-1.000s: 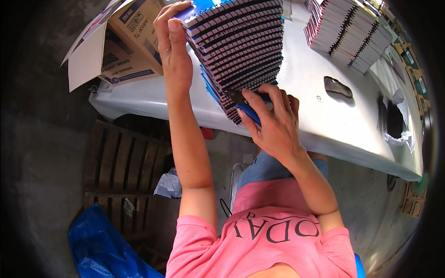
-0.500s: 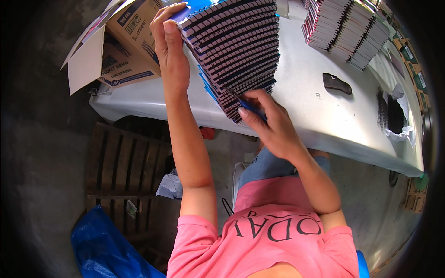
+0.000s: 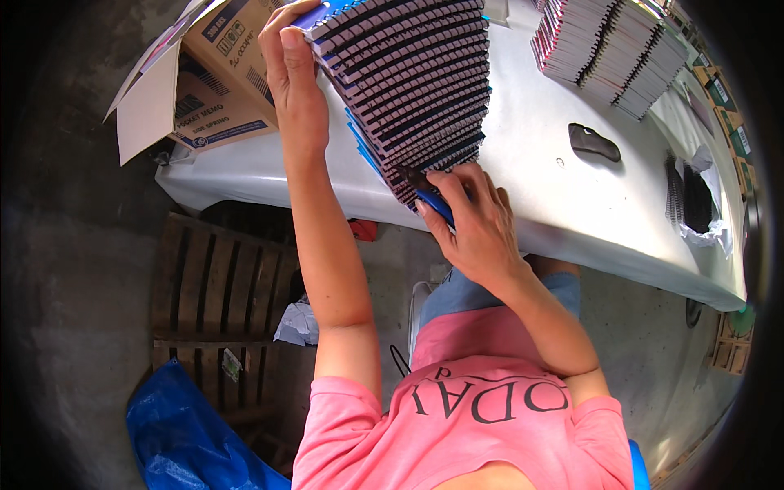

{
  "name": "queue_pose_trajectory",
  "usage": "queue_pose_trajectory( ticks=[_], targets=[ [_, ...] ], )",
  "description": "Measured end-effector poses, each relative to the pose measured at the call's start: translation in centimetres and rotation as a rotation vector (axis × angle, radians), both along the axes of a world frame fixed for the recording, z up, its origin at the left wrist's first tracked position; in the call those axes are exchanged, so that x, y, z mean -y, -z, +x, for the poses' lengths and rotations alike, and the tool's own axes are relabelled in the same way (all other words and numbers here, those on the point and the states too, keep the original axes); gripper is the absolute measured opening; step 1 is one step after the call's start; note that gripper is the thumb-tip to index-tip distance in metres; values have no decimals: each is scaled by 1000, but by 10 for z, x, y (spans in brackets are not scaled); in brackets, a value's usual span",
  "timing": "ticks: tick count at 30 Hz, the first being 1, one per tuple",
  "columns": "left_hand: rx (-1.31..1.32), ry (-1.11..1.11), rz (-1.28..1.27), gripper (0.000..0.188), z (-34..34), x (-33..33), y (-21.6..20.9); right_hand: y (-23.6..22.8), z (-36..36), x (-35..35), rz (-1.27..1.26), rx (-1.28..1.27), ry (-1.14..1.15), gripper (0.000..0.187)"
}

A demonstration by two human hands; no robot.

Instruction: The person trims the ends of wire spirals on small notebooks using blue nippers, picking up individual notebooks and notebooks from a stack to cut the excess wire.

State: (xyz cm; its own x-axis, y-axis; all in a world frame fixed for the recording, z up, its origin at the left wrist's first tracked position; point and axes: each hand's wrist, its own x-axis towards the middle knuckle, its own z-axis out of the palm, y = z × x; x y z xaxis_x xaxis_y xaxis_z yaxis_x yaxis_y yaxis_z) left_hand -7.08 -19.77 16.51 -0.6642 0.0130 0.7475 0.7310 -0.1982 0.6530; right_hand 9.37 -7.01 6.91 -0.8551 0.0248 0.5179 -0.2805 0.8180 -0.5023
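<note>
A tall stack of spiral-bound notebooks (image 3: 408, 90) stands on the white table, black coils facing me and blue covers showing at the upper left. My left hand (image 3: 294, 69) grips its upper left corner, thumb along the edge and fingers over the top blue cover. Blue-handled pliers (image 3: 434, 204) are held in my right hand (image 3: 482, 220), fingers closed round the handles. Their dark jaws touch or nearly touch the coil ends low on the stack; the exact contact is too small to make out.
An open cardboard box (image 3: 224, 77) is at the left of the white table (image 3: 539, 175). To the right are more bound stacks (image 3: 604, 49), a dark pouch-like object (image 3: 594, 143) and black coils in plastic (image 3: 698, 200). A wooden pallet (image 3: 216, 278) and blue sheeting (image 3: 192, 425) lie below left.
The pliers have shifted slightly down and left, and more of their dark jaws shows. My right hand has turned, its fingers rising over the handles. My left hand stays at the stack's corner.
</note>
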Motion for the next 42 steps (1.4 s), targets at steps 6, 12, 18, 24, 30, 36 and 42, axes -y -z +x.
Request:
queue_pose_trajectory(
  ticks=[6, 12, 18, 24, 30, 36, 42],
  targets=[
    [50, 280, 20, 56, 8, 13, -1, -9, -4, -3, 135, -263, 144, 42],
    [-78, 244, 30, 55, 10, 9, 3, -21, -4, 3, 124, -97, 87, 37],
    [-90, 217, 5, 55, 15, 6, 1, -35, -5, -8, -1069, 816, -371, 26],
    [232, 232, -45, 55, 10, 19, -17, -2, -1, -4, -159, -96, 25, 32],
    [-97, 103, -75, 52, -2, 12, 5, 5, -7, -3, 187, -305, 109, 41],
    [-63, 229, -26, 52, 13, 7, 0, 8, -14, -6, 285, -297, 93, 37],
    [-81, 89, -80, 54, 3, 6, 1, 5, -12, -2, -398, 81, -216, 25]
  ],
)
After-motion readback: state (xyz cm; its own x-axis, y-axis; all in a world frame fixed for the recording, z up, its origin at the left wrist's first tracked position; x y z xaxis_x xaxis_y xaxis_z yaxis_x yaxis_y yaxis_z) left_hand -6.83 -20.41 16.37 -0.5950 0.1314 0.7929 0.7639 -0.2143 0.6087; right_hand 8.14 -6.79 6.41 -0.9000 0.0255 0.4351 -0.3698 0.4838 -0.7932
